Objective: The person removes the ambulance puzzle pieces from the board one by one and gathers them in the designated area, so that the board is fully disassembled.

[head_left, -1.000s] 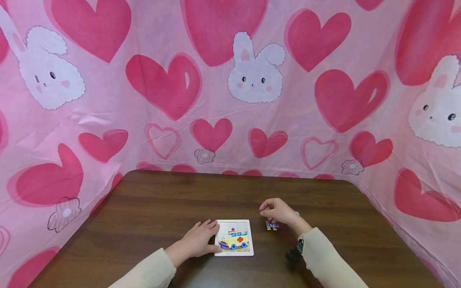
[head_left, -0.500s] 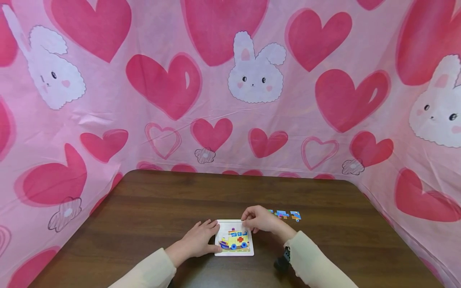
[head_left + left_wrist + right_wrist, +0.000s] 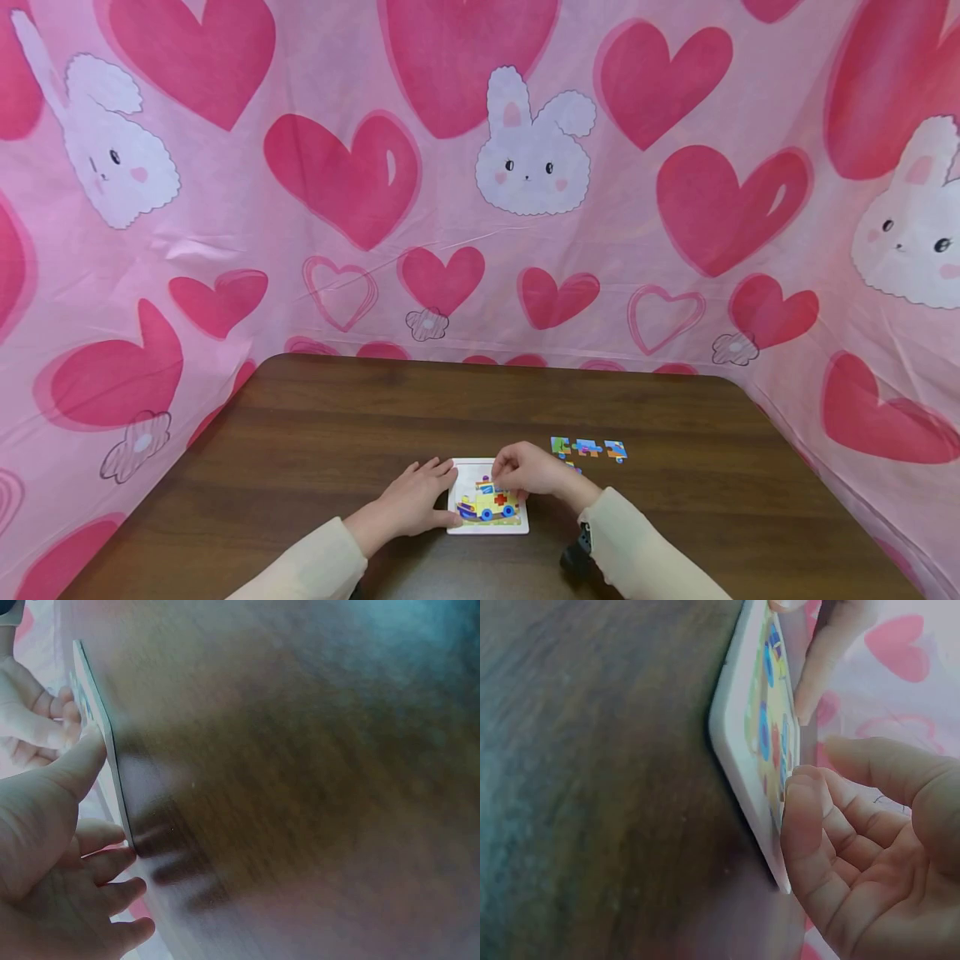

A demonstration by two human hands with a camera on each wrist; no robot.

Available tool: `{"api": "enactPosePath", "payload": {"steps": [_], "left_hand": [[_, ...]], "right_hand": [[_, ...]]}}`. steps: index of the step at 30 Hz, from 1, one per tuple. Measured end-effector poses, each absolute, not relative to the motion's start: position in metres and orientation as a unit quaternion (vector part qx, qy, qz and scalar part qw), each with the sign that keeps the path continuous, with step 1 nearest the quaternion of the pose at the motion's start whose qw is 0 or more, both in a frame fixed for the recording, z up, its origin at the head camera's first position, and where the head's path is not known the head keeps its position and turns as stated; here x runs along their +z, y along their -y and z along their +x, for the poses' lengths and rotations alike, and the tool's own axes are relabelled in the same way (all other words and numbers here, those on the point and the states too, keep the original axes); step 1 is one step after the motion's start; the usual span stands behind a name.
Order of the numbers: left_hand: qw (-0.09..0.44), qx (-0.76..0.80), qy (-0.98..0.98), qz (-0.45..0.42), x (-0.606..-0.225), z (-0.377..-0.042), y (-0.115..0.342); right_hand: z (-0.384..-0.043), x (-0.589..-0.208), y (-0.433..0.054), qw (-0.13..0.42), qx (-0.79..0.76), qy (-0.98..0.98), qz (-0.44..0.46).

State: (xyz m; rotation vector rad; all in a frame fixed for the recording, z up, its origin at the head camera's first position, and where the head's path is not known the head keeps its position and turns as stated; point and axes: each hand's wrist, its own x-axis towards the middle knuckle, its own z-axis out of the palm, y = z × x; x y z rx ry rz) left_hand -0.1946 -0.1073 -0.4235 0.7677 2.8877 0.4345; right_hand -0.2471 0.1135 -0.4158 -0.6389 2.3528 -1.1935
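A square white-framed jigsaw puzzle board (image 3: 487, 529) lies flat on the table, its lower part filled with a yellow ambulance picture. My left hand (image 3: 411, 500) steadies the board's left side, fingers spread and straight; in the left wrist view the thumb (image 3: 84, 761) rests at its edge. My right hand (image 3: 531, 469) is over the board's upper right, fingers curled. At its fingertips is a small jigsaw piece, mostly hidden by the fingers. In the right wrist view the index fingertip (image 3: 804, 787) is right at the board's surface, with the thumb (image 3: 889, 765) close by.
Right of the board lie loose jigsaw pieces: a green one (image 3: 560, 446), a blue one (image 3: 588, 447) and an orange-and-blue one (image 3: 615, 450). Another piece (image 3: 573, 467) peeks out behind the right wrist. A pink heart-and-rabbit cloth (image 3: 450, 208) hangs around the dark wooden table (image 3: 337, 417).
My right hand has moved left from the loose pieces to over the board's upper right, uncovering the row of pieces. The left hand and the board have stayed in place.
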Motion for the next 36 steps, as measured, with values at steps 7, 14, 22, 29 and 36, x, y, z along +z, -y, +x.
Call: {"api": "enactPosePath", "payload": {"steps": [7, 14, 22, 29, 36], "left_hand": [[0.06, 0.146, -0.954, 0.255, -0.4233, -0.1944, 0.1071], [0.065, 0.147, -0.955, 0.251, -0.4236, -0.1943, 0.1073], [0.062, 0.147, -0.954, 0.253, -0.4237, -0.1951, 0.1074], [0.058, 0.141, -0.955, 0.253, -0.4228, -0.1951, 0.1066], [0.061, 0.141, -0.956, 0.251, -0.4214, -0.1946, 0.1061]], "right_hand": [[-0.2468, -0.4207, -0.1123, 0.21, -0.407, -0.86, -0.224], [-0.2471, -0.4211, -0.1104, 0.204, -0.388, -0.871, -0.222], [-0.2461, -0.4204, -0.1089, 0.205, -0.383, -0.875, -0.214], [-0.2469, -0.4201, -0.1098, 0.212, -0.41, -0.863, -0.206], [-0.2467, -0.4209, -0.1107, 0.211, -0.435, -0.849, -0.212]]}}
